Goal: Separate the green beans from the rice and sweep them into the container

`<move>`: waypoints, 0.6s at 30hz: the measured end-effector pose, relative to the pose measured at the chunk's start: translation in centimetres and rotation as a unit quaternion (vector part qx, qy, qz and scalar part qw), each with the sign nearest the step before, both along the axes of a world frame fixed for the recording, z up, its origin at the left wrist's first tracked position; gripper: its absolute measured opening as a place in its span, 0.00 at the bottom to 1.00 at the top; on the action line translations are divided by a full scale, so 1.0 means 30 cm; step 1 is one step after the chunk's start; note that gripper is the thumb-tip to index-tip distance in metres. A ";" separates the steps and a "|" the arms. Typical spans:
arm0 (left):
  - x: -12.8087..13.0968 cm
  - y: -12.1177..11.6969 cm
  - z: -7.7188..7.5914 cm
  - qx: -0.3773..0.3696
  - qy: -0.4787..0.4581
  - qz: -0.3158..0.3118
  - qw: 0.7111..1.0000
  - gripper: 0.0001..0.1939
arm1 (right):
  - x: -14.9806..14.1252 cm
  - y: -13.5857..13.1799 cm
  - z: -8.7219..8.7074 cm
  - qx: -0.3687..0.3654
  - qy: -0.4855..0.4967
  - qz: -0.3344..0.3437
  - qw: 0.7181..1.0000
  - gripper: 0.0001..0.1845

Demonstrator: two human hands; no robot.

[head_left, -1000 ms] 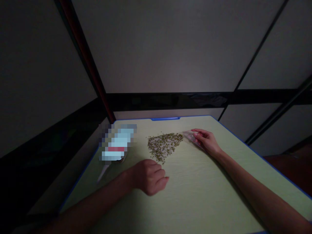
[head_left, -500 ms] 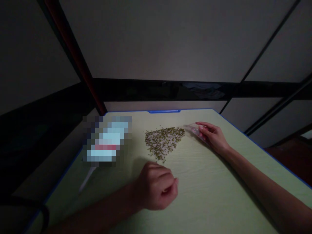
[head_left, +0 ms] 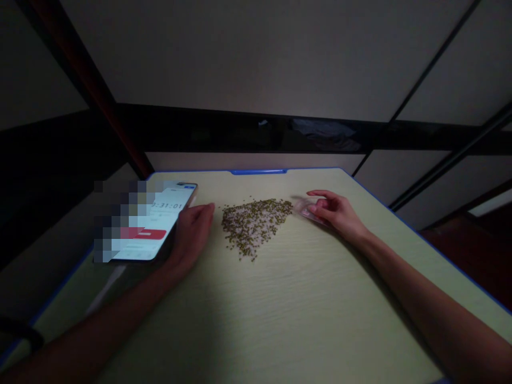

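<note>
The left hand (head_left: 193,230) stands beside the green and pale grains (head_left: 256,224), which lie spread to its right on the bench (head_left: 280,314). A lit phone (head_left: 146,245) lies just left of that hand. Beyond the grains, the right hand (head_left: 338,213) has its thumb at a clear plastic bag (head_left: 305,210).

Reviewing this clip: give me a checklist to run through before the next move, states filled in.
1. Left hand clear of the phone: cannot tell, it overlaps the phone's right side in view.
2. Right hand at the clear plastic: ok.
3. Firm grip on the plastic: cannot tell.
4. Green-and-pale pile all in one heap: not ok, stray bits around its edges.
5. Phone apart from the pile: ok.
</note>
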State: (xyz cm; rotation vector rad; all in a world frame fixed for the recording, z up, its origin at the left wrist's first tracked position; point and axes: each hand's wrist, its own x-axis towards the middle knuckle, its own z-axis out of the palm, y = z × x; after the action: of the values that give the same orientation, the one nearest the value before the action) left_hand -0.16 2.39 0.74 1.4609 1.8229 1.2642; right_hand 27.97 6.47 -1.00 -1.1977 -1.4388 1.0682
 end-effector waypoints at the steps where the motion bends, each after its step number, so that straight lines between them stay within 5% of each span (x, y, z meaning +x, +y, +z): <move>1: -0.001 0.006 0.001 -0.005 0.007 -0.004 1.000 0.18 | -0.001 0.000 0.001 0.003 -0.006 0.011 1.000 0.26; 10: 0.003 0.028 -0.008 -0.035 0.026 -0.026 0.999 0.17 | -0.002 0.007 -0.012 0.068 -0.097 0.032 0.992 0.15; 18: 0.000 0.037 -0.019 -0.030 0.036 -0.027 0.999 0.18 | -0.009 0.014 -0.010 0.059 -0.087 -0.049 0.993 0.14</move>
State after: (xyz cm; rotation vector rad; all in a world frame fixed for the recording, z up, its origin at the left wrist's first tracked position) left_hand -0.16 3.49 0.17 1.5304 1.8383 1.1343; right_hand 27.69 6.90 -1.31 -1.2865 -1.5368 0.8177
